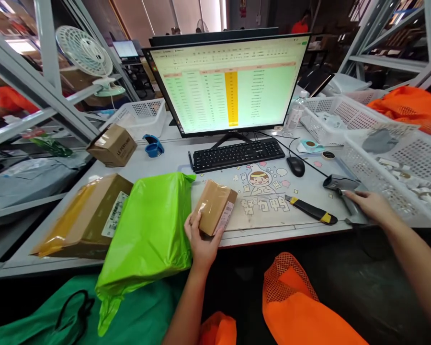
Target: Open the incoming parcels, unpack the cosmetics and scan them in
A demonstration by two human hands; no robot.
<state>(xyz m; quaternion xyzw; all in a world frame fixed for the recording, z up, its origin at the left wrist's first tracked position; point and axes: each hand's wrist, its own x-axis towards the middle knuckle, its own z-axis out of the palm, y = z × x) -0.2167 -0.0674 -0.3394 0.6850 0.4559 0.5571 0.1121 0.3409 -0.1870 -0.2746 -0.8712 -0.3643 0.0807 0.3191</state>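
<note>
Left hand point(203, 244), grip snug on the small box point(212, 205); right hand's point(373, 207) wrapped round the scanner point(339, 182)! Looks like scanning: next move calls for aiming at the label point(224, 218).

Text on the computer monitor point(201, 98) is too small to read; the right hand point(373, 207) partly covers the handheld barcode scanner point(339, 182).

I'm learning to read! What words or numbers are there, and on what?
"LE PERFUME": printed brown cardboard box.
"努力鸭", apparently: pale cartoon desk mat.
Too small or blurred: black computer monitor, black keyboard, white label on large brown carton, smaller label on held brown carton.
</note>
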